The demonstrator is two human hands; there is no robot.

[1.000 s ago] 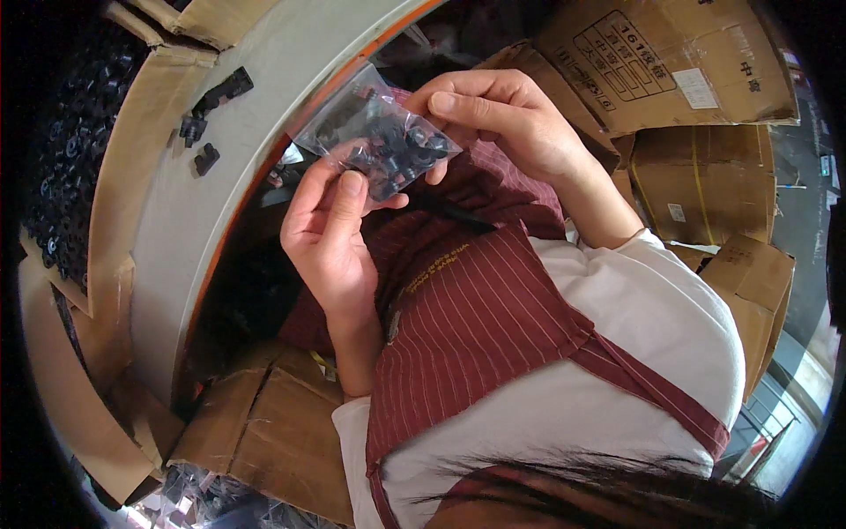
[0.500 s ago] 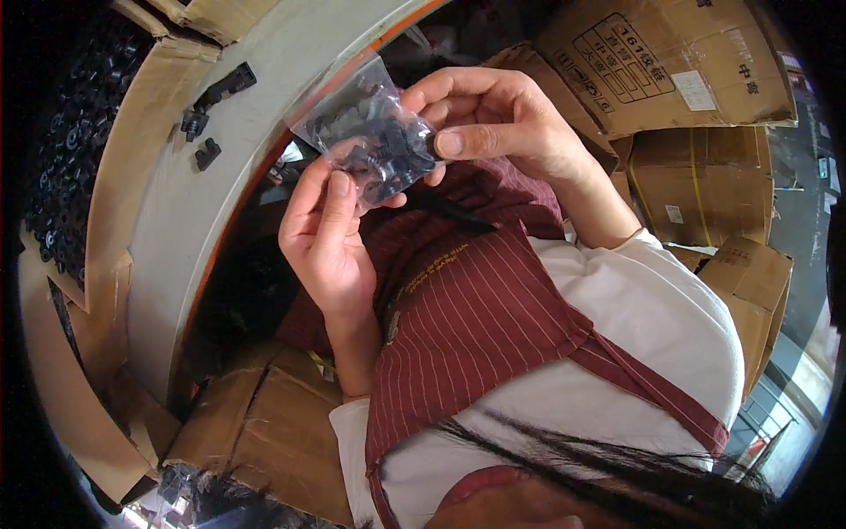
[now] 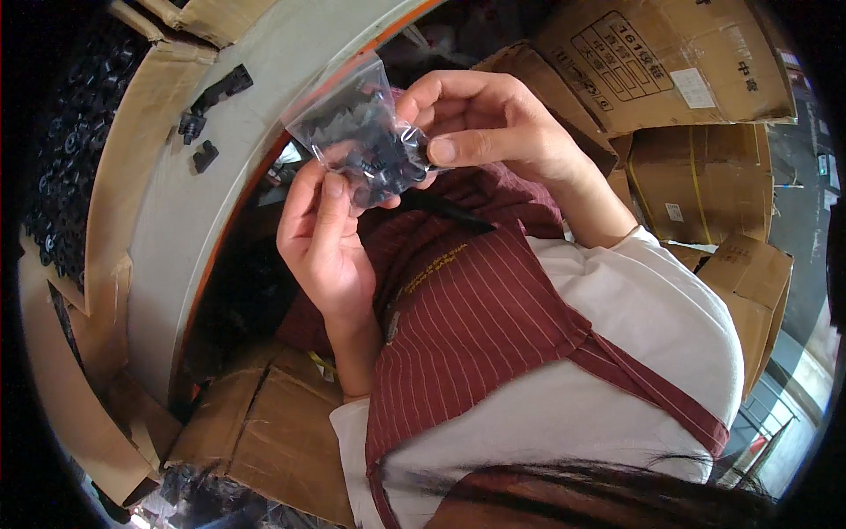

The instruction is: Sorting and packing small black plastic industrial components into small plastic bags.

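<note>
A clear plastic bag with several small black parts inside is held up between my two hands, in front of the striped maroon apron. My left hand pinches its lower left side, thumb on top and fingers beneath. At the right side, my right hand grips the bag's edge between thumb and curled fingers. The black parts gather at the bag's lower end, and their exact kind is hard to make out through the shiny plastic.
Loose black parts lie on the pale table to the left. Beyond it, an open cardboard box holds many black pieces. Stacked cartons stand at my right, and another carton sits low at the left.
The bag has tilted slightly and its upper part stands straighter. The black parts inside have shifted a little. Both hands keep hold and have moved only slightly.
</note>
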